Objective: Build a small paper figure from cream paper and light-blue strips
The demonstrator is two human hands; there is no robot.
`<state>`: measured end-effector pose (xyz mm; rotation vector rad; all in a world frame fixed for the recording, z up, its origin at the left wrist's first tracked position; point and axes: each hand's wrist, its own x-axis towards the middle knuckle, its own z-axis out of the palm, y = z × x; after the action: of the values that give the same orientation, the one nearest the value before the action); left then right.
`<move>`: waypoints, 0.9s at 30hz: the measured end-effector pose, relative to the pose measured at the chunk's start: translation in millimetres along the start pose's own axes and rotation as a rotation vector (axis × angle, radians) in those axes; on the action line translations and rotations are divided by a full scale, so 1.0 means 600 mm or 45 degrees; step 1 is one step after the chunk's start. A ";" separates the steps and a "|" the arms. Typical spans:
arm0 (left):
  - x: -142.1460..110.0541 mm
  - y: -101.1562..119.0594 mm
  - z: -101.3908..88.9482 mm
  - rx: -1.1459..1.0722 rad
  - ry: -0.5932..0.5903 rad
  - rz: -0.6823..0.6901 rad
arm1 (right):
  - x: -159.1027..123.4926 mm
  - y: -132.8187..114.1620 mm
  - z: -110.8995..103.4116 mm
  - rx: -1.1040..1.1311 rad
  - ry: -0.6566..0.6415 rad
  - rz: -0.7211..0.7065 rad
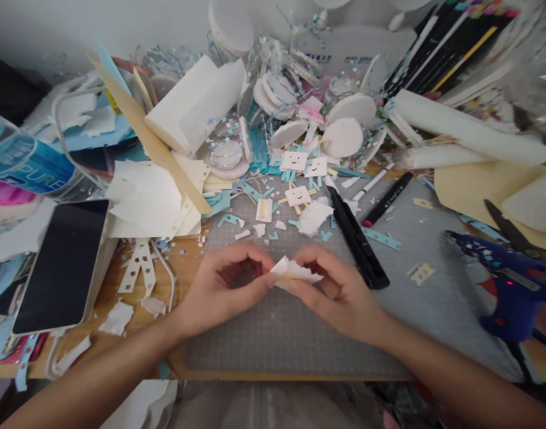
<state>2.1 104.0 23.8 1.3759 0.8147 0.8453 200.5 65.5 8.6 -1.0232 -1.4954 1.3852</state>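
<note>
Between my two hands is a small torn piece of white paper (pixel 295 271) with a ragged upper edge and a yellowish patch below. My left hand (pixel 237 283) pinches its left end between thumb and fingertips. On the other side, my right hand (pixel 335 292) grips the right part, thumb in front and fingers behind. Just beyond lie small paper figures with smiling faces (pixel 297 195), a white and yellow paper piece (pixel 264 210) and a torn white scrap (pixel 315 217). A black utility knife (pixel 359 241) rests right of them.
A grey cutting mat (pixel 273 345) lies under my hands. A blue glue gun (pixel 509 280) and scissors (pixel 514 229) are at right. At left stand a phone (pixel 62 265) and a water bottle (pixel 36 158). White discs (pixel 344 137) and tinsel crowd the back, near a marker (pixel 388 198).
</note>
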 end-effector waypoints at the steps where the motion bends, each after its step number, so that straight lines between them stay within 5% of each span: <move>1: 0.000 0.000 0.000 -0.025 -0.016 -0.023 | 0.000 0.002 -0.001 0.015 0.003 0.024; 11: 0.004 0.000 0.003 -0.331 -0.028 -0.224 | 0.004 -0.001 -0.005 0.194 -0.056 0.165; 27: -0.001 -0.002 0.002 -0.352 -0.046 -0.180 | 0.010 -0.011 -0.004 0.506 -0.067 0.218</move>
<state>3.1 103.0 22.6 1.0746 0.7280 0.7880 200.8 71.4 15.5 -0.8808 -1.1232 1.7562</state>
